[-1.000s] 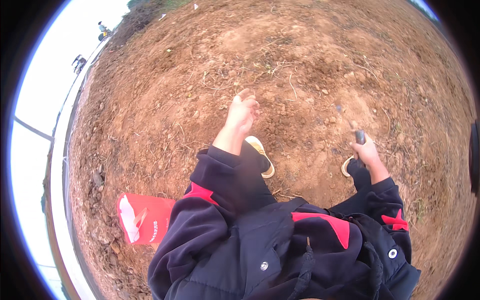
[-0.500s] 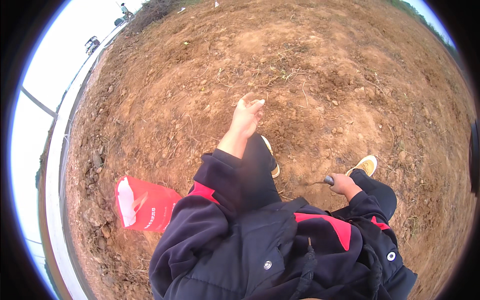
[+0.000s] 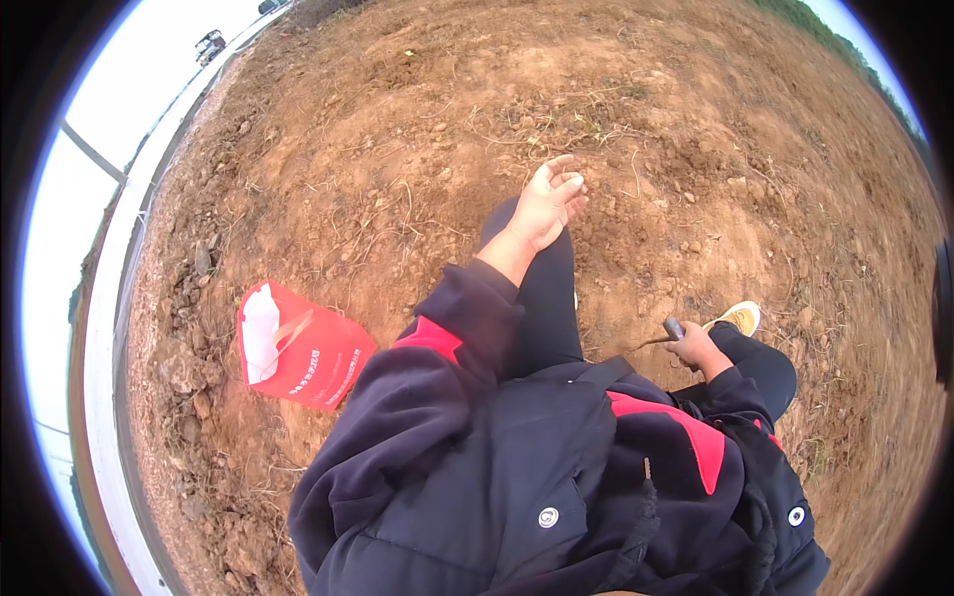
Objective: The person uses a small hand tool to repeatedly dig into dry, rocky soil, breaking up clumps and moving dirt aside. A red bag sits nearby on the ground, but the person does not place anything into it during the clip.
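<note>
My left hand is held out over the bare soil, past my bent left knee. Its fingers are loosely bent and apart, and nothing shows in them. Low by my right leg, my right hand is wrapped round a hand tool with a rounded grey handle end. A thin brown part of the tool points left from the fist; the rest is hidden, so its exact kind is unclear. A yellow shoe is just beyond that hand.
A red bag with something white in its opening stands on the ground to my left. Dry stalks and clods lie ahead. Along the far left runs a pale road, with a small vehicle farther up it.
My left hand has shifted right and slightly farther out, and its fingers have spread a little. My right hand, still gripping the tool, sits slightly higher and farther right in view. The whole view has shifted.
</note>
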